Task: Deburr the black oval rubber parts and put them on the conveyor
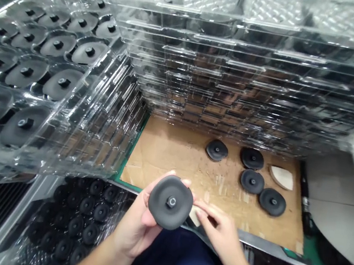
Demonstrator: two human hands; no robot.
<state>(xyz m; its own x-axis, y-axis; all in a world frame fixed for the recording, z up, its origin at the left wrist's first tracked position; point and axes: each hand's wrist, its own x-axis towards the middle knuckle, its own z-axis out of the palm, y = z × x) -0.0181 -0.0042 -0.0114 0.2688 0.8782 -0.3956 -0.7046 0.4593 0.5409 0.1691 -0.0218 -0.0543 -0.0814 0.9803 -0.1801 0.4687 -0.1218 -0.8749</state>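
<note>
The black round disc [170,202], matt like rubber with a small raised hub at its middle, is held up over the near edge of the brown cardboard-covered surface [165,158]. The hold looks slight, since only the rim is caught. I judge that a nudge from the other side could tip the disc out and drop it toward the lap or into the clear plastic tray of small black discs [79,220] below. The left hand [138,226] rises from below with its palm turned inward, fingers curled shut round the disc's left and rear rim and thumb at the lower edge. The right hand [221,231] reaches in from the right, fingers stretched nearly together at the disc's right edge, over a small pale piece [195,216]. Whether they grip that piece I cannot tell. Four loose black discs [252,181] and a white curved-triangle piece [281,177] lie further back, before tall stacks of clear plastic trays [242,71].
</note>
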